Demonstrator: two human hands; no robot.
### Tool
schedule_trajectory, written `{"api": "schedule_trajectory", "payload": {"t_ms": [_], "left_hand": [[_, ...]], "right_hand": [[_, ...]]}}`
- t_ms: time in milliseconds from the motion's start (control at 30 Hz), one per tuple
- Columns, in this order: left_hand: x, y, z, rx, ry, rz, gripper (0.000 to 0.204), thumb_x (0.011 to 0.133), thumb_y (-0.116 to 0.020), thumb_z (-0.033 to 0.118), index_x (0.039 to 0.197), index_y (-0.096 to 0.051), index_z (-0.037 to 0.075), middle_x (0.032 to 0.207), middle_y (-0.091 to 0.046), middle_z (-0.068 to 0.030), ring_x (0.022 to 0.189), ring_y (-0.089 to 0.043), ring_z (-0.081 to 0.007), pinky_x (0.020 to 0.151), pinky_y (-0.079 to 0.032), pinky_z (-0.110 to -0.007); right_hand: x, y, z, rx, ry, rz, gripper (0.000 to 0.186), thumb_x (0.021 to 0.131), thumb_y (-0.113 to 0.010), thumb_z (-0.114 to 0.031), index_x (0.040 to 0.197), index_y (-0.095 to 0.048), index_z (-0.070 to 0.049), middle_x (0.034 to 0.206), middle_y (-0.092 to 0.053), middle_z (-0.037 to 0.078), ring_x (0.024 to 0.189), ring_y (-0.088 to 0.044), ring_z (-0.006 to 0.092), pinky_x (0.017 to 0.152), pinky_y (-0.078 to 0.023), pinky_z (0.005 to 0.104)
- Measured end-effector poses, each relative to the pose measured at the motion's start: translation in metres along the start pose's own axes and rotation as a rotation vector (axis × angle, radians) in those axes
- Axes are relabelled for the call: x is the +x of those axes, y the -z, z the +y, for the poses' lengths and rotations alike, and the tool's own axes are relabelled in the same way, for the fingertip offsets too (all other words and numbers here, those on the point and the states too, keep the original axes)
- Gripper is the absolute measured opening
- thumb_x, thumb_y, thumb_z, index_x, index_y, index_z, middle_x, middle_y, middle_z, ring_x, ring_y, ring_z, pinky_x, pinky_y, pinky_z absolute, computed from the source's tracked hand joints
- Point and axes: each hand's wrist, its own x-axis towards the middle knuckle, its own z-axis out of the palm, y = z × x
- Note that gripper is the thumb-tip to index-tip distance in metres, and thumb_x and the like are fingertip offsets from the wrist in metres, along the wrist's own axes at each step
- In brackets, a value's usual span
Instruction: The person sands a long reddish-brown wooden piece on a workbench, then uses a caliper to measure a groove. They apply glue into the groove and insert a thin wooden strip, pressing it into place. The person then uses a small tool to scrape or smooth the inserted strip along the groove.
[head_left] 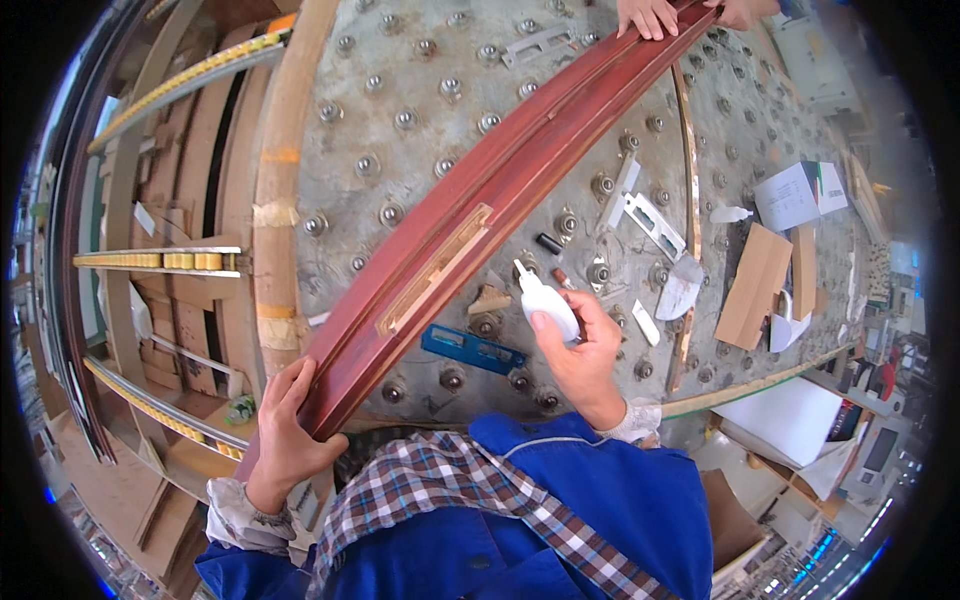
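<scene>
Checked cloth (420, 480) is closest to the camera, bunched over your blue jacket (620, 490), and just past it you've got the long red-brown beam (500, 180) running diagonally over the roller-ball table (335, 165). Its long axis goes from your lower left up to the far right, where another person has a pair of hands (648, 15) on it. Your left hand (292, 430) is clasped on the near end, fingers over the top and thumb along the near side. Your right hand (588, 350) is wrapped round a white squeeze bottle (550, 310), nozzle pointing up and away from you.

Main thing to watch is the pale cut-out (437, 270) in the beam: it lies to the left of that nozzle, lined up with the beam, so your right hand is the nearer one. Hard to judge height through this fisheye, but tip and cut-out look apart to me. As for looks, the beam's glossy and dark reddish with a groove down its length, and the cut-out shows bare, light wood inside
</scene>
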Motion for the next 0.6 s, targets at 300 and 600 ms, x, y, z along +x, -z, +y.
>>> {"api": "schedule_trajectory", "payload": {"t_ms": [300,600], "left_hand": [[0.032,0.038,-0.014,-0.284,0.178,-0.2,0.077,0.056,-0.071,0.011,0.129,-0.054,-0.009,0.111,-0.066,-0.0261,0.105,-0.067,-0.0327,0.095,-0.049,-0.036],[0.052,0.054,-0.012,-0.297,0.207,-0.336,0.073,0.059,-0.068,0.009,0.128,-0.055,-0.009,0.107,-0.068,-0.0244,0.1,-0.068,-0.0231,0.093,-0.05,-0.032]], "right_hand": [[0.06,-0.003,-0.048,-0.122,0.262,-0.048,0.022,0.079,-0.076,-0.01,0.095,-0.065,0.001,0.078,-0.066,0.011,0.062,-0.063,0.0161,0.054,-0.048,0.0278],[0.121,-0.008,-0.073,-0.229,0.389,-0.227,0.02,0.076,-0.075,-0.013,0.09,-0.066,-0.001,0.076,-0.064,0.013,0.065,-0.064,0.0273,0.057,-0.049,0.0349]]}}
